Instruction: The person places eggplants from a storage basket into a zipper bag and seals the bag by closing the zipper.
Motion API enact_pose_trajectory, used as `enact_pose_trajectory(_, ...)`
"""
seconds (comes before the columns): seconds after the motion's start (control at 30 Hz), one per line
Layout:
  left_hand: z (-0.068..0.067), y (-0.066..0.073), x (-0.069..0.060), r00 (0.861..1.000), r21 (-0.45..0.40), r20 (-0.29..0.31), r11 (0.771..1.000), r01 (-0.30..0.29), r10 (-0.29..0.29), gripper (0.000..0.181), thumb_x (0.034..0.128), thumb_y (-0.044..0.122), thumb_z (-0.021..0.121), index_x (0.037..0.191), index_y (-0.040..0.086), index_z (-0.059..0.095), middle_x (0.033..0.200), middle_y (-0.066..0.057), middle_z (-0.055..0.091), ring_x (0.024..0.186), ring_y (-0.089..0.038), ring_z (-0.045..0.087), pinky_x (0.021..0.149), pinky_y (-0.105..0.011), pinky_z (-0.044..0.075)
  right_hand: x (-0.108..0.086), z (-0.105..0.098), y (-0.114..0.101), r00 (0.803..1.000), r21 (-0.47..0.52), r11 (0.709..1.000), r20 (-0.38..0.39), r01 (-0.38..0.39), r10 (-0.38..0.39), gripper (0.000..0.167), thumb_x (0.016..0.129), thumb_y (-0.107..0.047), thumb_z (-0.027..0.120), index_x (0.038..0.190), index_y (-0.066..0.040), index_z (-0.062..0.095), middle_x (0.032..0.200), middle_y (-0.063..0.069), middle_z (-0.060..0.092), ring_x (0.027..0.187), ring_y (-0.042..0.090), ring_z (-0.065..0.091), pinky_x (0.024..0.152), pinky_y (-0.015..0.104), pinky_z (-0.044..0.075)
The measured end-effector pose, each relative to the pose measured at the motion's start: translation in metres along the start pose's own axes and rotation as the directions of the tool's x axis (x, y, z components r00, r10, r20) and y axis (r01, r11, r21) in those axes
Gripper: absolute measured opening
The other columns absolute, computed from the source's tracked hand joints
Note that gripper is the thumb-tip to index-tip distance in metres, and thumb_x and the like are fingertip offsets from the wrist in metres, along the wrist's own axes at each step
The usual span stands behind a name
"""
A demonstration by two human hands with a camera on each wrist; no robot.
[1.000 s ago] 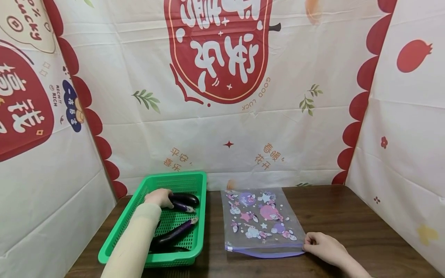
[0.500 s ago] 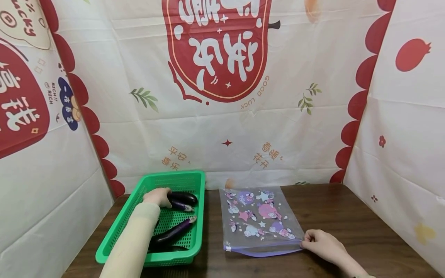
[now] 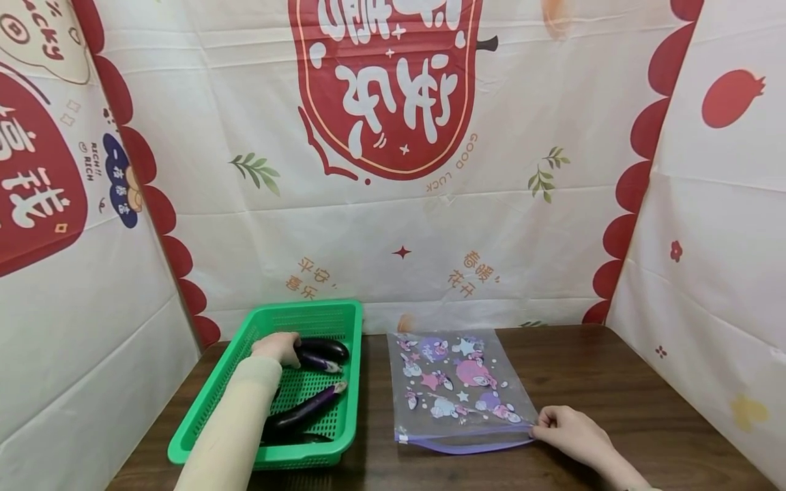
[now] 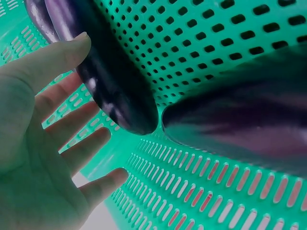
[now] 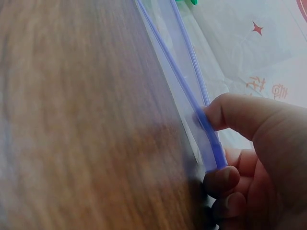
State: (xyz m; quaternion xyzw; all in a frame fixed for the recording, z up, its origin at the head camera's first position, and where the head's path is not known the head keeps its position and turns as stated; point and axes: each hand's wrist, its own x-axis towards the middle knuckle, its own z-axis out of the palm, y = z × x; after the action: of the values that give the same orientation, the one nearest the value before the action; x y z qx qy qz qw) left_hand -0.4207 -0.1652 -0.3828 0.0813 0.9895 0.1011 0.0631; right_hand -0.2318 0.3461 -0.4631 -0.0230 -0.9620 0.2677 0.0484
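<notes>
Inside the green basket (image 3: 205, 382), my left hand (image 3: 276, 348) is at the ends of two dark eggplants. In the left wrist view, the thumb lies over one eggplant (image 4: 124, 91) and the index fingertip passes behind it, pinching it; the other fingers are fairly straight and spread. A second eggplant (image 4: 41, 17) lies alongside, partly hidden. My right hand (image 3: 574, 433) pinches the right corner of a clear printed zip bag (image 3: 454, 382), thumb against fingers. The bag lies flat, and its purple zip edge (image 5: 189, 98) has two strips standing apart in the right wrist view.
Nearer in the basket lies another eggplant (image 3: 307, 409), with a further dark one (image 3: 301, 440) by the front wall. The basket stands left of the bag on a brown wooden table (image 3: 583, 368). Printed cloth (image 3: 399, 225) walls off the back and sides.
The head view has shifted slightly. My left hand stays at the eggplants, and my right hand keeps its pinch on the bag's corner, lifting it very slightly.
</notes>
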Motion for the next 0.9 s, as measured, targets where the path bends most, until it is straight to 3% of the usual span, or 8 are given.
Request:
enact_pose_trajectory(0.67,0.0028,0.0054,-0.0021,0.996,0.009,0.076,0.999,-0.040,0.040,0.048,0.0828,0.002,0.073,0.128,0.009,0.061,0.133,-0.020,0.053,0.122,-0.043,0.047,0.083,-0.053,0.046,-0.0006,0.0015,0.0008,1.000,0.002,1.000,-0.014,0.009,-0.009,0.028,0.074,-0.034,0.074,0.065,-0.019,0.052,0.059,-0.005,0.047,0.055,0.013,0.044,0.052,0.032,0.032)
enact_pose_trajectory(0.9,0.0050,0.0049,-0.0012,0.996,-0.014,0.085,0.999,-0.040,0.041,0.046,0.0824,-0.005,0.070,0.126,0.008,0.063,0.132,-0.021,0.053,0.119,-0.043,0.049,0.075,-0.045,0.048,-0.0002,0.0023,0.0012,1.000,-0.005,1.000,-0.020,0.005,-0.005,0.028,0.073,-0.033,0.074,0.064,-0.019,0.052,0.058,-0.006,0.047,0.054,0.012,0.043,0.052,0.031,0.032)
